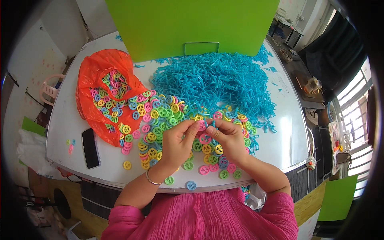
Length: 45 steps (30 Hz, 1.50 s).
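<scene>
Over the front middle of the table, my two hands meet at the fingertips. My left hand (176,145), with a bangle on its wrist, pinches a small pink plastic spoked wheel (202,125) between thumb and fingers. Closed on a small blue plastic piece (212,124), my right hand (231,143) holds it against or very near the wheel; fingers hide the exact contact. Beneath and around both hands spread loose wheels (158,131) in pink, yellow, green and blue. Just beyond them rises a big heap of blue plastic pieces (216,78).
An orange-red plastic bag (90,80) lies open at the left, wheels spilling out. A black phone (91,148) rests near the left front edge of the white table (66,132). Behind the heap stands a bright green panel (192,24) with a wire handle.
</scene>
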Tool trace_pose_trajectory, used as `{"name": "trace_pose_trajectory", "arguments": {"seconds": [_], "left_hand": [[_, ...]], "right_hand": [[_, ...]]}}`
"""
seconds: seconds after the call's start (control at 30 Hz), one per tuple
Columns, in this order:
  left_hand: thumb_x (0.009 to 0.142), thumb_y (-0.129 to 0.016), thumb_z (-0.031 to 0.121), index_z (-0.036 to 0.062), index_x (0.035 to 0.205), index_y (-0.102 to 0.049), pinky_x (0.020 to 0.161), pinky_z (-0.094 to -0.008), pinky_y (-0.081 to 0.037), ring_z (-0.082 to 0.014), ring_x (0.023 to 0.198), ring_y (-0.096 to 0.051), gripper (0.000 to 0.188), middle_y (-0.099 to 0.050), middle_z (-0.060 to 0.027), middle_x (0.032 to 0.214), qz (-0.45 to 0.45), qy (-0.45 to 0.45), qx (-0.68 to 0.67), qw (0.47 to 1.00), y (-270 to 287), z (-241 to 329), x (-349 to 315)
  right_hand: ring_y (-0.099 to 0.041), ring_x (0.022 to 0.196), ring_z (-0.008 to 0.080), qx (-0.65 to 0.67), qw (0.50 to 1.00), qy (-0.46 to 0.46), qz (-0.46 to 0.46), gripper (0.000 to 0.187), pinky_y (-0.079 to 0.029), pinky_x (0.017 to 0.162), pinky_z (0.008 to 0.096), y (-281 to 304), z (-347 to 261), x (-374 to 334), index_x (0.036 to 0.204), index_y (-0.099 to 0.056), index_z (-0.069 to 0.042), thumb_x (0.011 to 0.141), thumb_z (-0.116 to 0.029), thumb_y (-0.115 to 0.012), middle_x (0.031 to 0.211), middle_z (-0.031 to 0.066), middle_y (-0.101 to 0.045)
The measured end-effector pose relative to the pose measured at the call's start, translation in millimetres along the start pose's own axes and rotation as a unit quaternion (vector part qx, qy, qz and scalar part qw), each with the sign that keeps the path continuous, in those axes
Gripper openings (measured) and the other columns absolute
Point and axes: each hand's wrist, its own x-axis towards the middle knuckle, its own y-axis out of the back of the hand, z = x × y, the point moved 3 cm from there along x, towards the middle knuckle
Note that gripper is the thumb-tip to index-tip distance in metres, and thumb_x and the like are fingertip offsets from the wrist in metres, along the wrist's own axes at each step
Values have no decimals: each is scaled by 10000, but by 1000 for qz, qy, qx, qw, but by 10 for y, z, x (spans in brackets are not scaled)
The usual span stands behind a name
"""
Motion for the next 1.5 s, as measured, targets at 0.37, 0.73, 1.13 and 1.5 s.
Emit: {"name": "trace_pose_trajectory", "arguments": {"seconds": [0.37,0.73,1.13,1.5], "left_hand": [[954,-590,144,-27,954,-664,569,-218,-489,-93,660,-631,187,-678,-58,769,1,15,4,1000,53,57,-39],[920,-617,99,15,946,-681,542,-261,-481,-158,626,-650,109,-693,-100,766,44,-148,128,980,2,108,-53],[1039,-388,343,-34,1312,-512,869,-290,-511,-158,1007,-633,481,-638,-118,1146,-118,66,-133,982,46,149,20],[1031,-351,332,-20,1481,-224,1129,-421,-241,-321,1402,-274,585,-261,-199,1519,-133,-80,35,987,-182,29,-133]], "right_hand": [[-551,652,204,-405,870,280,1,311,-450,598,325,-39,-193,-46,1035,-705,-22,730,-28,-766,729,75,-595],[-532,616,182,-425,855,295,23,342,-420,551,318,-48,-303,-76,1073,-711,-56,736,-24,-760,711,64,-580],[-627,822,220,-513,736,442,20,374,-501,679,320,-18,-404,-55,1063,-689,-46,701,10,-766,939,82,-657],[-595,1112,323,398,902,-163,-50,240,-450,1000,426,258,39,263,1038,-571,-85,984,-300,-479,1166,163,-636]]}}
